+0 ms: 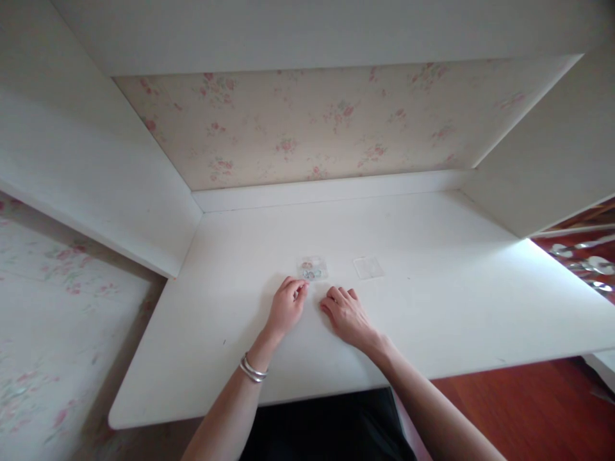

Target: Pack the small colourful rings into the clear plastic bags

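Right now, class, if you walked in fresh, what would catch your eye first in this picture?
First, the two hands resting near the front middle of the white desk: the left hand with its fingers at a small clear packet of beads, the right hand flat beside it. An empty-looking clear packet lies just right of them. Silver bangles ring the left wrist.

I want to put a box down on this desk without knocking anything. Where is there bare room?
The white desk is bare along the back ledge, on the far right past the clear packet, and on the left toward the side panel. It is crowded only mid-front: the small bag of beads, left hand and right hand.
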`<action>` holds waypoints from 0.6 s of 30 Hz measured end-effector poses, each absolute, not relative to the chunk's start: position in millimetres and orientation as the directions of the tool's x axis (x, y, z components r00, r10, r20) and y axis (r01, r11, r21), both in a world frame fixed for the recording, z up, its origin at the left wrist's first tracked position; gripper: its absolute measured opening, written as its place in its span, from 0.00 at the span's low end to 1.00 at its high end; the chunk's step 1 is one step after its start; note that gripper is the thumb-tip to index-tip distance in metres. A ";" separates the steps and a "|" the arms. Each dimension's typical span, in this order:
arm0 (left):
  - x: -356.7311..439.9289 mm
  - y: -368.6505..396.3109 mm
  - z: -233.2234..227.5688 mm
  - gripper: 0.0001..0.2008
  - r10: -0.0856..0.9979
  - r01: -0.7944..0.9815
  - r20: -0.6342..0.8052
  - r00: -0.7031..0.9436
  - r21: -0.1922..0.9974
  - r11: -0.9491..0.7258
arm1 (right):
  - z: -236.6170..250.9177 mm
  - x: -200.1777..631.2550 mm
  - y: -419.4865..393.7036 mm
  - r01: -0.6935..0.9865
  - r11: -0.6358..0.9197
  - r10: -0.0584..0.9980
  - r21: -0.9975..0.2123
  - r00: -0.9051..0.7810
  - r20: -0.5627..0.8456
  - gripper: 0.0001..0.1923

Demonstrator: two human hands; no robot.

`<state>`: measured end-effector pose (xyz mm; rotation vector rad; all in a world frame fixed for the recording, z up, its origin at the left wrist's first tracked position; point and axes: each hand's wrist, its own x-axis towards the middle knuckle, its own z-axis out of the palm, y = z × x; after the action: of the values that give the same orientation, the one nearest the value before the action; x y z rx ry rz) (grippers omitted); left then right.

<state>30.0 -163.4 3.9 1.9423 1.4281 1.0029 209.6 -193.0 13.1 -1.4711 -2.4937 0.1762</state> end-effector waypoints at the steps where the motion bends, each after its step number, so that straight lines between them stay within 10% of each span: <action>1: 29.9 -164.3 2.6 0.12 0.953 0.556 0.249 0.175 0.774 -0.304 | 13.2 208.9 -192.2 0.847 0.488 0.873 -0.211 -0.468 0.138 0.10; 18: 30.6 -175.7 2.5 0.10 0.923 0.610 0.250 0.292 0.694 -0.381 | 2.5 211.0 -140.6 0.874 0.334 0.938 -0.352 -0.274 0.210 0.11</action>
<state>30.6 -175.7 2.5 2.0938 1.3675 0.8796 211.0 -140.6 2.5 -1.6024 -2.2286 0.2340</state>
